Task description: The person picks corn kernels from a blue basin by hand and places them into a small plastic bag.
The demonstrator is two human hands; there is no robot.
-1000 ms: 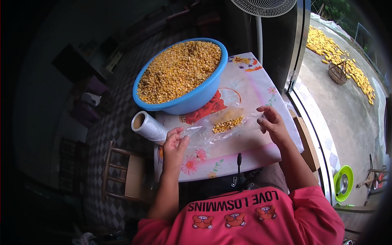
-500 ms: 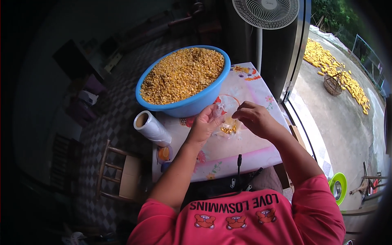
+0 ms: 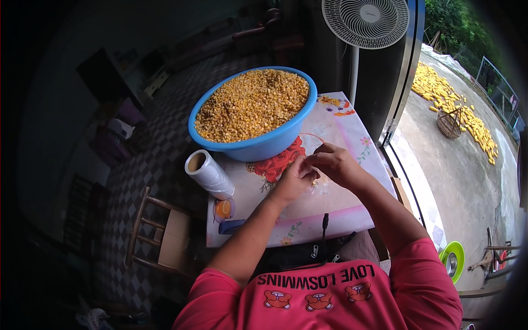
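Note:
My left hand [image 3: 293, 180] and my right hand [image 3: 335, 165] meet over the flowered table, in front of the blue basin. Both are closed, with fingertips together at the gathered top of a small clear plastic bag [image 3: 314, 186]. Only a bit of the bag and some yellow corn kernels show below the fingers; the rest is hidden behind my hands. Shelled corn [image 3: 253, 104] is heaped in the big blue basin [image 3: 264, 148] just beyond them. To the left of my left hand a roll of clear plastic bags [image 3: 212, 179] stands tilted on the table.
The table [image 3: 324, 212] has a dark blue object [image 3: 231, 226] at its front left. A wooden chair [image 3: 151, 228] stands left of it. A white fan [image 3: 366, 22] rises behind. Outside the doorway lie corn cobs [image 3: 467, 121] beside a woven basket [image 3: 449, 124]; a green basin [image 3: 454, 261] is nearer.
My hands have come together, the fingers now pinching close at the bag's top. The bag, spread between them before, is now bunched and mostly hidden. The view has shifted slightly.

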